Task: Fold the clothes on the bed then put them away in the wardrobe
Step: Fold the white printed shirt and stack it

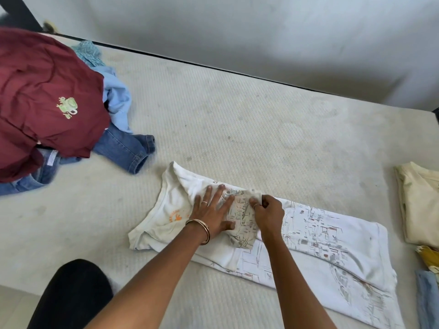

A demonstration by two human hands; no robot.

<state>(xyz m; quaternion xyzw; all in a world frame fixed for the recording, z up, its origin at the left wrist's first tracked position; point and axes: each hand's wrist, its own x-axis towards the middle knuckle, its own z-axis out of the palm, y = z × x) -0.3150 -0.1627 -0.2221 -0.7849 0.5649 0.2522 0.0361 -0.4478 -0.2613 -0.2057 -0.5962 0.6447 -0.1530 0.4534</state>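
A white printed T-shirt (320, 238) lies lengthwise across the bare mattress (237, 129), its neck end to the left and its hem to the right. One sleeve is turned in over the chest. My left hand (212, 213) presses flat on the shirt just right of the collar, fingers spread. Right beside it, my right hand (268, 213) pinches the edge of the folded-in sleeve. An unfolded pile sits at the far left: a maroon T-shirt (47, 103) with a small frog print on top, blue jeans (126, 150) and a light blue garment (117, 96) under it.
Folded clothes lie at the right edge: a cream T-shirt (420, 200), something yellow (430, 256) and a light blue item (427, 300). A white wall (237, 27) runs along the mattress's far side. My black-clad knee (76, 295) rests at the near left edge.
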